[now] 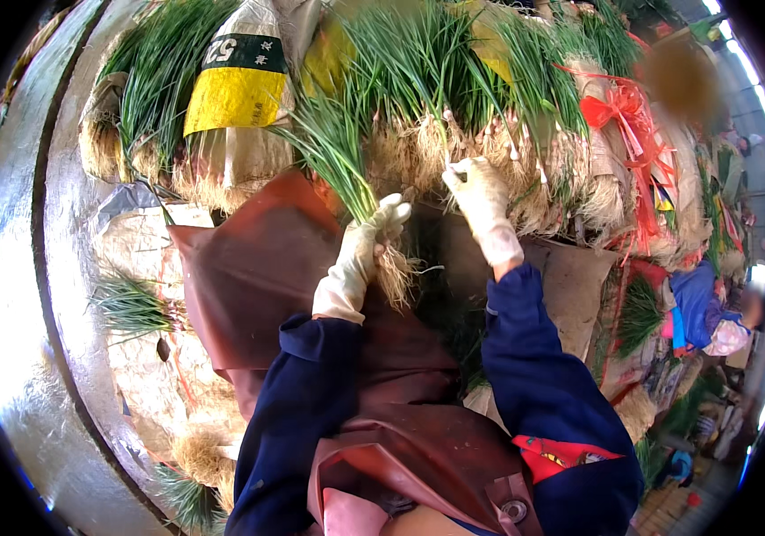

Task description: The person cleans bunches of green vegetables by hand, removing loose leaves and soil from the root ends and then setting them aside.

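Note:
My left hand (pixel 362 251), in a pale glove, is closed around a small bunch of spring onions (pixel 339 154). Their green leaves point up and away, and pale, stringy roots hang below the fist. My right hand (pixel 483 197), gloved too, is at the root side of a long row of spring onions (pixel 416 67). Its thumb and forefinger meet on the pale lower end of one thin plant at the row's edge. Small whitish bulbs and matted tan roots face me along that row. A brown apron (pixel 262 275) covers my lap beneath the left hand.
A printed white, green and yellow sack (pixel 235 87) lies over plants at upper left. Red plastic ties (pixel 624 114) wrap bundles at right. More spring onions (pixel 138 305) lie on sacking at left, beside a wet floor (pixel 14 301). Another person (pixel 697 308) is at far right.

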Action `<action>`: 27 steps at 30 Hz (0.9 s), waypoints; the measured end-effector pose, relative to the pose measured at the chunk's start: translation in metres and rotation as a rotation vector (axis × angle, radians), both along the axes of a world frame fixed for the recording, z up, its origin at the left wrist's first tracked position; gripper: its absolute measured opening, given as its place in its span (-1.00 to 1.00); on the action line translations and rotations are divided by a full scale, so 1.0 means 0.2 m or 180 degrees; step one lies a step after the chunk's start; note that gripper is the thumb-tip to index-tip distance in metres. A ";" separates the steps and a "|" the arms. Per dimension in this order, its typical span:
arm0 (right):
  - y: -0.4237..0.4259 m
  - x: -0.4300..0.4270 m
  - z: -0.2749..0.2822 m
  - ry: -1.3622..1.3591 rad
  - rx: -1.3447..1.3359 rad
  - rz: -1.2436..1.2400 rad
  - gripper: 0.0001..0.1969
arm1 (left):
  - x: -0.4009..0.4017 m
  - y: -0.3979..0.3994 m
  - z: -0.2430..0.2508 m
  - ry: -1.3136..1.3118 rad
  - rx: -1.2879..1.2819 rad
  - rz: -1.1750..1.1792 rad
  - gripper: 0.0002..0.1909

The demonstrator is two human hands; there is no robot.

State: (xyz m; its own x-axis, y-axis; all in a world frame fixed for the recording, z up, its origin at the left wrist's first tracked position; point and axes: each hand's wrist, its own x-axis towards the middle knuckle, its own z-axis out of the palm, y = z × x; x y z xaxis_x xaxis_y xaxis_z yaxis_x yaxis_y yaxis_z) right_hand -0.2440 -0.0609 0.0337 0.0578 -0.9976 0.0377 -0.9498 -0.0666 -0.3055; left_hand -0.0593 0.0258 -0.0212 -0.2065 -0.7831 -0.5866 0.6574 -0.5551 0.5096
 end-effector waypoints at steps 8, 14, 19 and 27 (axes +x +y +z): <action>0.00 -0.02 0.23 -0.0814 0.0457 0.0349 -0.79 | 0.03 -0.01 0.05 0.0787 -0.0496 0.0925 -0.62; -0.47 -0.42 -0.03 0.1844 -0.0303 -0.0756 -0.59 | 0.02 -0.05 -0.01 0.0855 -0.0469 0.0285 -0.50; -0.19 -0.11 0.04 -0.1136 0.0877 -0.0381 -0.79 | 0.02 -0.05 -0.10 0.0509 -0.0611 0.0226 -0.56; -0.17 0.25 -0.02 -0.0944 0.0475 0.0883 -0.68 | 0.08 -0.02 0.03 0.1787 -0.1653 0.1016 -0.78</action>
State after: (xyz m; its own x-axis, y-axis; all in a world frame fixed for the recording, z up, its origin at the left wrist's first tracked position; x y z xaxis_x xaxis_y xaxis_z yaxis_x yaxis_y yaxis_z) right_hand -0.1946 -0.0948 0.0300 0.3330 -0.9416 -0.0504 -0.7718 -0.2414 -0.5883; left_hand -0.0436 0.0225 -0.0162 -0.0828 -0.9965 -0.0099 0.9765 -0.0831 0.1987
